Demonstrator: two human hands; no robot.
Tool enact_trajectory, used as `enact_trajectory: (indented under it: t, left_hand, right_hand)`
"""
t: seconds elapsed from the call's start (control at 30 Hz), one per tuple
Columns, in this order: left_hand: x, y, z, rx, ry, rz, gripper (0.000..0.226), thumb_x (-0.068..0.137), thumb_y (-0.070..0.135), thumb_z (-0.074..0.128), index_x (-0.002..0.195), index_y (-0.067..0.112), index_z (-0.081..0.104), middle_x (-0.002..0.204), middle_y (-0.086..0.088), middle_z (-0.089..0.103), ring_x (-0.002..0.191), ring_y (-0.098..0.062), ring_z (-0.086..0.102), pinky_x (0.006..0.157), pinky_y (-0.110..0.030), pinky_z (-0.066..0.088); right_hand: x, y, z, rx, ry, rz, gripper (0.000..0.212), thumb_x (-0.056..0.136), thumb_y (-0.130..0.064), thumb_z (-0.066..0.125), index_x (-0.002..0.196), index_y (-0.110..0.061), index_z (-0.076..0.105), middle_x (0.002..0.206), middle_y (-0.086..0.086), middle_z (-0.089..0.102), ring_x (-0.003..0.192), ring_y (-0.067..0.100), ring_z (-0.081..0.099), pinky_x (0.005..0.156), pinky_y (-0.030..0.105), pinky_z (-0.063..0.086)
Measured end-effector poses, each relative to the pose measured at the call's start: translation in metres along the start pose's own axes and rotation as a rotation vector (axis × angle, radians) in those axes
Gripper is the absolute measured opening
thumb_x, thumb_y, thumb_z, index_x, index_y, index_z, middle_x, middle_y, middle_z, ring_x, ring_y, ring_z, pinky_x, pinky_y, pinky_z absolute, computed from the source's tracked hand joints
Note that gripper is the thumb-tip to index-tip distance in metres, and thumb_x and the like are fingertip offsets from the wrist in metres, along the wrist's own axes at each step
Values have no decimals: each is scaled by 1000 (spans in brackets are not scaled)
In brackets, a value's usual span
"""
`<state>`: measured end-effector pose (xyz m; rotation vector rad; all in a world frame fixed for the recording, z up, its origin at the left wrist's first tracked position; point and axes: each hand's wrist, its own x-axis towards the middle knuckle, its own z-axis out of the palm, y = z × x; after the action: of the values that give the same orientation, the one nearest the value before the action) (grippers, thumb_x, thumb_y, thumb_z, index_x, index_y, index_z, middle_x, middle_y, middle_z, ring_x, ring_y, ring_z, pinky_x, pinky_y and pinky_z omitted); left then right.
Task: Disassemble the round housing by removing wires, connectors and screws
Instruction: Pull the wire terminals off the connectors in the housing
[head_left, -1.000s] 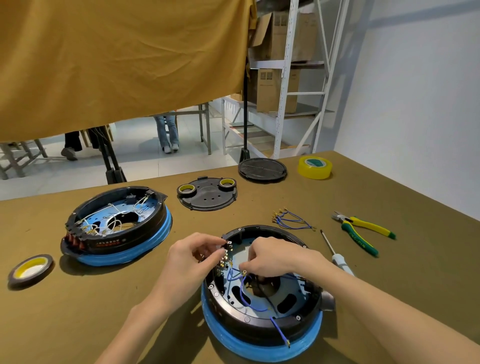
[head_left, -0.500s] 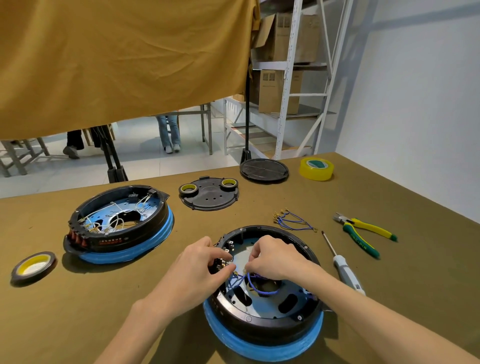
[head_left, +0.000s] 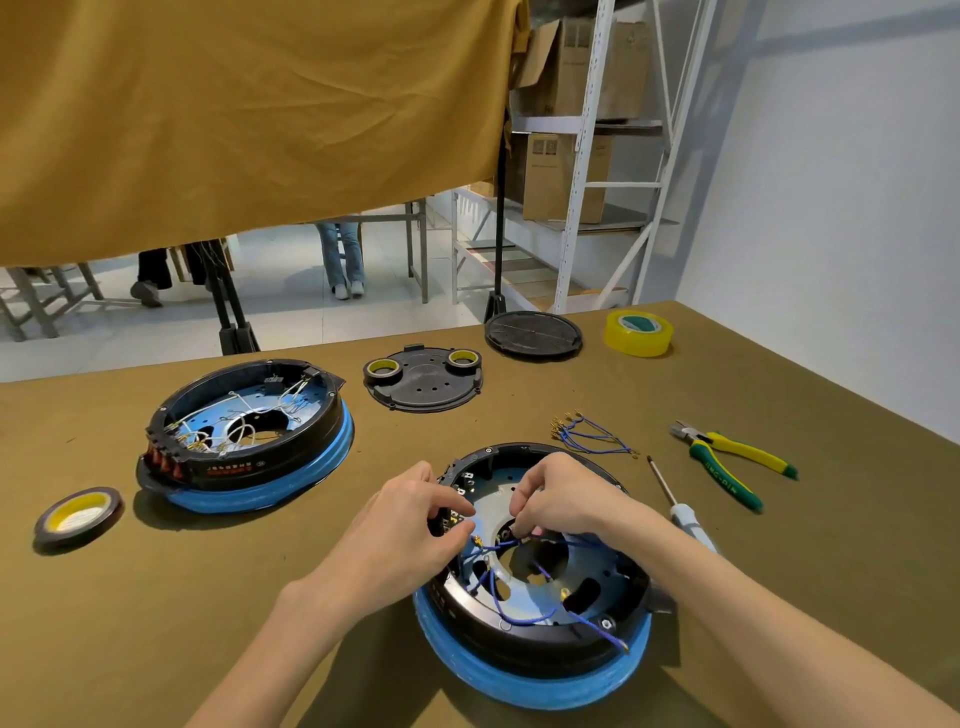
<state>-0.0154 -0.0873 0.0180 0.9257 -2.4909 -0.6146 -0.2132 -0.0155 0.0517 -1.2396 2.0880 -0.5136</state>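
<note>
Lying open side up on the table (head_left: 779, 571), near its front edge, the round housing (head_left: 540, 623) is showing its blue base ring toward the viewer. Both hands are working inside it. The left hand (head_left: 410, 525) is curling its fingers against the terminal block on the left inner wall; what it grips is hidden. The right hand (head_left: 561, 499) is pinching the blue wires (head_left: 519, 587) above the centre hole.

A second housing (head_left: 244, 436) is sitting to the left. Two black covers, four tape rolls, one loose wire bundle (head_left: 592, 434), one screwdriver (head_left: 680, 512) and one pair of pliers (head_left: 732, 460) are lying around.
</note>
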Motion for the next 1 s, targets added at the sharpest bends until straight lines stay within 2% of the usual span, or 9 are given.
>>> enact_trajectory:
  t: [0.13,0.2,0.37,0.47,0.6,0.77,0.83,0.9,1.0]
  left_hand:
    - [-1,3,1,13,1,11,27,96,49,65,120,40,71,90,11,47,84,-6,50,67,-21,43]
    - [-1,4,0,24,-9,18,25,96,49,64,118,40,72,90,10,47,84,-6,50,68,-21,44]
    - [-2,3,0,46,-13,24,23,97,51,61,114,40,73,90,10,47,84,-6,50,70,-24,46]
    - [-1,2,1,23,6,27,24,98,52,59,116,42,71,91,12,48,89,-4,49,73,-23,45]
    - [3,9,0,-199,42,1,14,97,54,58,98,44,67,94,14,58,96,-4,52,83,-26,46]
    - [8,15,-12,-687,121,-5,25,96,46,60,85,32,78,65,2,65,61,-7,55,58,-17,41]
    - [9,15,-17,-779,170,-23,27,94,45,60,87,30,81,62,2,64,57,-8,53,55,-17,41]
    - [13,12,-20,-840,253,-47,26,94,41,61,88,28,82,61,2,62,55,-7,51,53,-16,42]
    - [21,8,-25,-876,360,-76,27,93,38,62,88,21,83,61,1,64,56,-6,56,55,-15,47]
  right_hand:
    - [2,2,0,37,-1,15,2,79,-6,77,78,-9,77,67,-5,69,64,10,62,67,28,53]
    - [1,4,1,25,-26,15,7,79,-8,73,83,-4,76,74,3,68,67,15,61,66,29,51]
    - [-2,7,-8,112,-37,-36,12,80,-7,70,73,-17,74,72,-7,70,71,10,62,69,25,49]
    - [-7,8,-14,233,37,-203,16,82,3,71,82,-14,71,72,-4,69,68,10,64,71,24,49]
    - [-15,6,-21,571,90,-439,18,87,15,64,92,-1,57,81,12,66,71,35,72,71,38,61]
    - [-8,-5,-24,697,200,-536,18,92,9,64,101,-1,53,88,12,64,70,34,73,67,35,60]
    - [-6,-8,-21,780,115,-468,22,95,0,66,114,-2,54,95,14,67,78,33,73,72,36,61]
    - [-6,-9,-18,783,-97,-355,30,100,-18,64,125,-6,54,108,21,69,87,32,74,81,39,61]
    - [-11,-4,-12,558,-283,-372,38,106,-35,52,118,-1,66,103,18,75,90,32,73,90,45,56]
